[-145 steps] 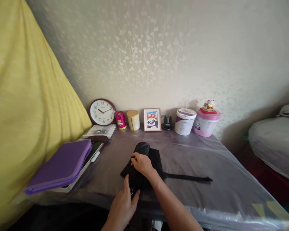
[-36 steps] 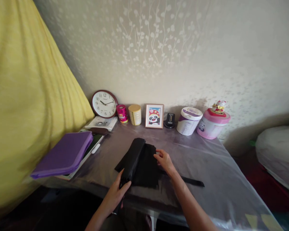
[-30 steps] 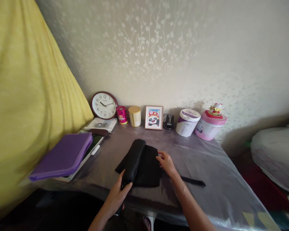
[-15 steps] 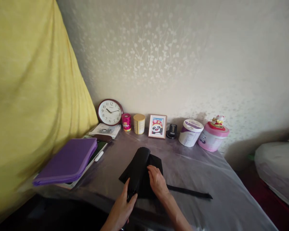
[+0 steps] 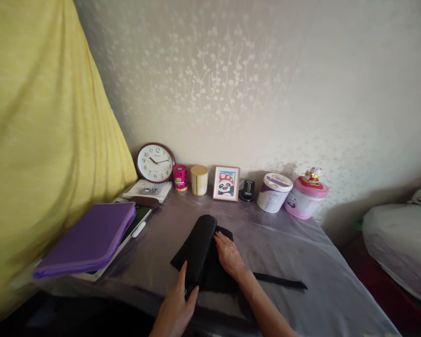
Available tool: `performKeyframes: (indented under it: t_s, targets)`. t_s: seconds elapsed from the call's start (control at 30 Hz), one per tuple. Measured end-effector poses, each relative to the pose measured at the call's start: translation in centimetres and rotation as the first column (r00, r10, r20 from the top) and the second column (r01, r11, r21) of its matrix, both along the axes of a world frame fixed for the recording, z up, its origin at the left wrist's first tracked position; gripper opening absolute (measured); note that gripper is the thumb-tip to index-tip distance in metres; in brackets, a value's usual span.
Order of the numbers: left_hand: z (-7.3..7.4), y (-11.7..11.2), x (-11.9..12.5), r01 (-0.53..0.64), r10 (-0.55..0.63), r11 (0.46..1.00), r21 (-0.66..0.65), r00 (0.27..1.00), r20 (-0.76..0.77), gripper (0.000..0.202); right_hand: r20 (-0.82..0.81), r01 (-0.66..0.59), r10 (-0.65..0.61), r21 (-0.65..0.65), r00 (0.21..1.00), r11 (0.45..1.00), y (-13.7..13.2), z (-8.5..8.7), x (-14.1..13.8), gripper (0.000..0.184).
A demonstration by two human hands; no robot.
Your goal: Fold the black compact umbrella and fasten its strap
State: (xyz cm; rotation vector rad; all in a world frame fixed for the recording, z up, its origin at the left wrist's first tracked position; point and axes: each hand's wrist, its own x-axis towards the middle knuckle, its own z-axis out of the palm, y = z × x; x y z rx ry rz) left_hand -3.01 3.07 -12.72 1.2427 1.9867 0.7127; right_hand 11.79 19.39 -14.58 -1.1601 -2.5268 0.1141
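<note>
A black folding umbrella (image 5: 201, 236) lies collapsed on the table, its loose fabric partly wrapped into a thick roll with flaps out to both sides. A black strap (image 5: 280, 281) stretches from it to the right. My left hand (image 5: 177, 299) grips the near end of the roll, thumb on one side and index finger on the other; the handle is mostly hidden by the hand. My right hand (image 5: 229, 255) lies flat on the right-hand flap, fingers stretched out and tips against the roll's edge.
Along the wall stand a clock (image 5: 156, 163), a pink can (image 5: 180, 178), a yellow canister (image 5: 199, 180), a framed panda picture (image 5: 226, 183), a black object (image 5: 247, 191) and two tubs (image 5: 274, 193). A purple folder (image 5: 87, 238) lies on the left, beside a yellow curtain (image 5: 56, 140).
My right hand has slid slightly and lies flatter on the fabric. The left hand keeps its hold on the near end. The view has shifted a little.
</note>
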Motion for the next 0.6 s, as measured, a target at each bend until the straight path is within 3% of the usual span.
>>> performKeyframes:
  t_s: [0.07, 0.2, 0.27, 0.37, 0.4, 0.53, 0.6]
  targets:
    - [-0.2, 0.0, 0.0, 0.019, -0.019, 1.0, -0.01, 0.999, -0.03, 0.064, 0.034, 0.044, -0.043, -0.028, 0.998, 0.999, 0.5, -0.3, -0.4, 0.042]
    - [-0.3, 0.0, 0.0, 0.033, -0.035, 0.999, -0.042, 0.998, -0.049, 0.063, 0.077, 0.262, -0.258, -0.044, 0.963, 0.964, 2.1, 0.1, -0.3, 0.044]
    - [-0.2, 0.0, 0.0, 0.036, -0.038, 0.999, -0.04, 0.998, -0.053, 0.063, 0.046, 0.229, -0.227, -0.028, 0.973, 0.973, 2.1, 0.3, -0.4, 0.046]
    - [0.1, 0.1, 0.0, 0.041, -0.042, 0.999, -0.029, 0.998, -0.049, 0.063, 0.018, 0.032, -0.031, -0.04, 0.999, 0.999, 1.4, 0.3, -0.7, 0.047]
    - [0.3, 0.1, 0.1, 0.041, -0.042, 0.999, -0.029, 0.998, -0.051, 0.063, 0.018, 0.026, -0.025, -0.054, 1.0, 0.998, 1.3, 0.3, -0.7, 0.047]
    - [0.8, 0.0, 0.2, 0.05, -0.053, 0.998, -0.033, 0.995, -0.083, 0.062, -0.058, 0.264, -0.269, -0.088, 0.961, 0.961, 1.3, 0.8, -0.3, 0.043]
    - [0.8, 0.0, 0.4, 0.055, -0.061, 0.997, -0.057, 0.992, -0.109, 0.062, -0.145, 0.284, -0.301, -0.125, 0.943, 0.951, 1.3, 1.3, -0.4, 0.037]
